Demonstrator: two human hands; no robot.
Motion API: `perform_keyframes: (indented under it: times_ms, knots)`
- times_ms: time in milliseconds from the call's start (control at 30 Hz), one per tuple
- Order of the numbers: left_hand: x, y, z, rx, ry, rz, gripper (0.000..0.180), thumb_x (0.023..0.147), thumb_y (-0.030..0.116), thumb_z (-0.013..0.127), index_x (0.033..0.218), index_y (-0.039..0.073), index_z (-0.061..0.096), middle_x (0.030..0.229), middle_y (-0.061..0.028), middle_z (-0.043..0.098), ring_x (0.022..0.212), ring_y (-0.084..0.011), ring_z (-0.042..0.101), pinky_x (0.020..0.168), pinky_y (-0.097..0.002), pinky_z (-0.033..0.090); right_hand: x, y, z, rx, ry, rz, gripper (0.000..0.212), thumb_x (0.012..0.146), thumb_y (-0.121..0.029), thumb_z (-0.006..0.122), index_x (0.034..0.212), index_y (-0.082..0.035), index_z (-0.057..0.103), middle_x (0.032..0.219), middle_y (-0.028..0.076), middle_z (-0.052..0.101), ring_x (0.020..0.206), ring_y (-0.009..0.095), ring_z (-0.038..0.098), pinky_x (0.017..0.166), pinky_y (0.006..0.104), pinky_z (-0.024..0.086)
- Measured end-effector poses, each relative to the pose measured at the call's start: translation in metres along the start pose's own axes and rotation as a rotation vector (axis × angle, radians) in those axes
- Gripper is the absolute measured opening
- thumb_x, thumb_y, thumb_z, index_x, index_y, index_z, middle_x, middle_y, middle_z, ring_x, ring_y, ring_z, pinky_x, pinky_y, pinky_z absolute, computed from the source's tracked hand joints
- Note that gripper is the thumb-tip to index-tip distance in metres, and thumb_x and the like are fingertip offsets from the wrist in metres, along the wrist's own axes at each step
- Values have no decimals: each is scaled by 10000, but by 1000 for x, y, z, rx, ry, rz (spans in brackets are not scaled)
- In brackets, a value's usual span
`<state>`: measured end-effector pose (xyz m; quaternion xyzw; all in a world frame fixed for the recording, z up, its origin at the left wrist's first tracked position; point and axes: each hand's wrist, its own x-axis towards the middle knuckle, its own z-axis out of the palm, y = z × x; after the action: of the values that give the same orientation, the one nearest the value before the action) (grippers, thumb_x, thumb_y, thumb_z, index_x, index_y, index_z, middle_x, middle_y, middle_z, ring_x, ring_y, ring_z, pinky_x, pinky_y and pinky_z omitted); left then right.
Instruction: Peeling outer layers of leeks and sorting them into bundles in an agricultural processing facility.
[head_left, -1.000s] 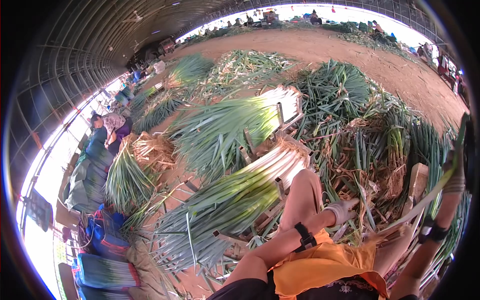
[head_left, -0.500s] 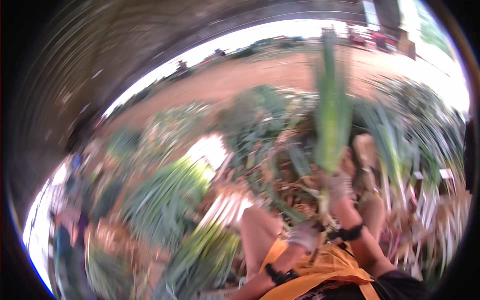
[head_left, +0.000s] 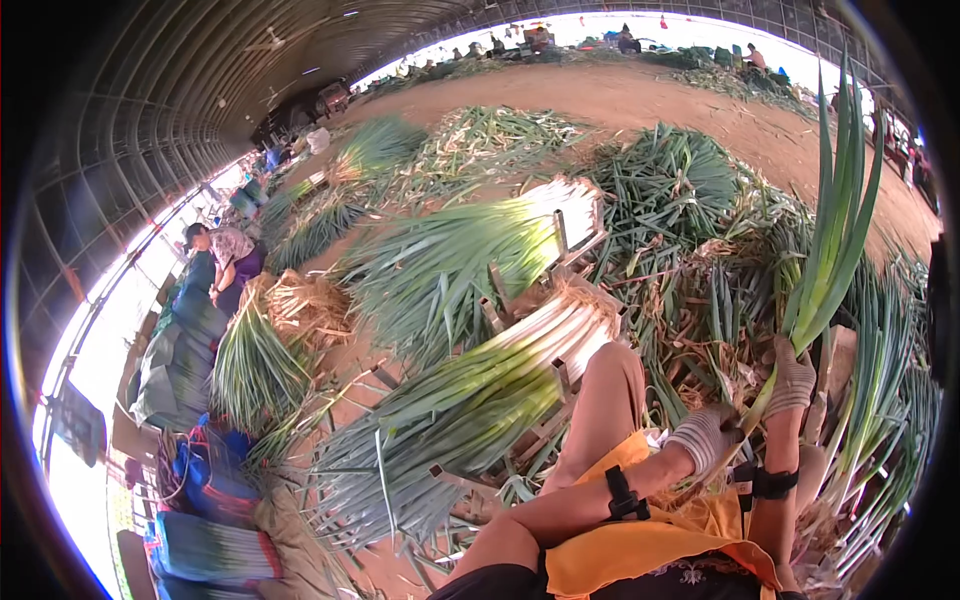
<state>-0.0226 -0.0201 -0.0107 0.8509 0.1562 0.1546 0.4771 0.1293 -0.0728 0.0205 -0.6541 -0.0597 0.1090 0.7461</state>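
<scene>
Apron cloth (head_left: 640,545), orange, covered the person's lap. Just past it, the left hand (head_left: 705,437), in a striped glove, met the lower end of a long green onion (head_left: 832,250); whether its fingers gripped could not be told. The right hand (head_left: 790,378), also gloved, had its fingers closed around the stem, leaves pointing up. Rougher loose onions (head_left: 885,340) lay to the right, apparently not yet cleaned. Leaf scraps (head_left: 715,365) littered the ground ahead. Leftward, a near stack (head_left: 480,375) and a far stack (head_left: 470,245) of pale-stemmed onions, seemingly finished, rested in metal frames; much looked done, with the held onion and loose ones left. Beyond, at left, a co-worker (head_left: 235,250) leaned forward. No brand, label or writing was legible.
</scene>
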Motion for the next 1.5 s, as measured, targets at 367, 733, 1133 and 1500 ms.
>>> perform_keyframes:
  times_ms: [367,733,1133,1500]
  knots:
    - [-1,-17,19,-1040,-520,-167,274,851,174,584,1056,-6,555,840,-35,589,769,-100,538,715,-237,457,-25,-20,-32,210,-502,36,468,809,-269,631,1187,-29,494,724,52,592,537,135,535,466,260,440]
    - [-2,-4,28,-223,-239,-33,173,792,132,593,921,20,564,666,-64,559,606,-151,508,566,-310,434,-13,-3,-27,395,-592,149,536,800,-356,635,1201,-39,474,688,53,593,537,141,550,472,273,455]
    - [-8,-1,-9,-685,-482,-215,307,856,245,575,1061,17,567,730,-30,573,651,-96,523,562,-240,450,-24,-39,-10,494,-670,162,353,858,-229,546,1162,-51,537,733,17,552,615,94,511,522,231,411]
    - [-10,-25,3,-304,-54,-253,177,820,149,592,855,-14,652,682,-64,610,635,-133,539,586,-258,453,-14,-26,8,262,-296,153,142,764,-109,661,819,4,596,568,77,562,446,155,521,432,289,442]
